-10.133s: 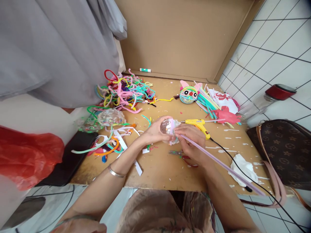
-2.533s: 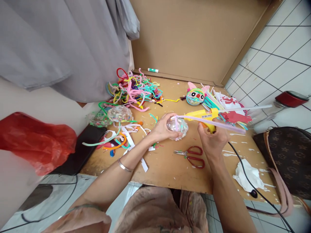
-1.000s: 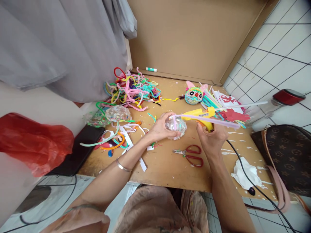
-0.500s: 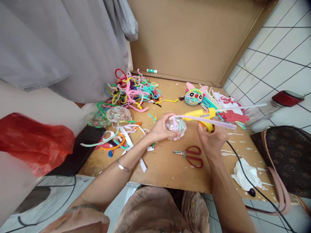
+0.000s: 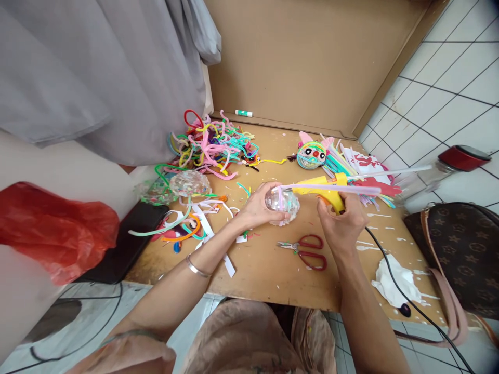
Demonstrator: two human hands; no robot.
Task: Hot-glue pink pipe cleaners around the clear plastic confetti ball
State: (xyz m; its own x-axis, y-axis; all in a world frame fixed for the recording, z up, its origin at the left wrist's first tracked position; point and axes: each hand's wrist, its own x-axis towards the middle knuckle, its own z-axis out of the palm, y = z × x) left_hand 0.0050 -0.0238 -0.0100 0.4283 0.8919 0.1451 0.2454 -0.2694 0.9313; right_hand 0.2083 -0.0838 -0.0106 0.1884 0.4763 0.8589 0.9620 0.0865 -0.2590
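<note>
My left hand [image 5: 260,206] is closed around a clear, bumpy plastic ball [image 5: 289,209]. A lilac pipe cleaner [image 5: 358,189] runs over the top of the ball, and its long free end sticks out to the right. In my right hand [image 5: 343,218] is a yellow hot glue gun [image 5: 326,194], gripped by its handle, with a clear glue stick [image 5: 390,172] poking out of its back end. The nozzle is at the upper right of the ball, partly hidden behind the pipe cleaner; whether it touches cannot be told. Red-handled scissors [image 5: 306,251] lie below, blades pointing left.
Tangled pipe cleaners [image 5: 212,143] heap at the back left, near another clear plastic ball [image 5: 190,183]. A decorated face ball [image 5: 311,155] sits at the back. To the right are a lidded bottle [image 5: 423,179], a brown handbag [image 5: 454,254], crumpled tissue [image 5: 393,279] and the gun's black cord [image 5: 384,254].
The glue gun has shifted very slightly, and the free end of the lilac pipe cleaner has risen a little to lie straighter. My left hand and the ball stay in place.
</note>
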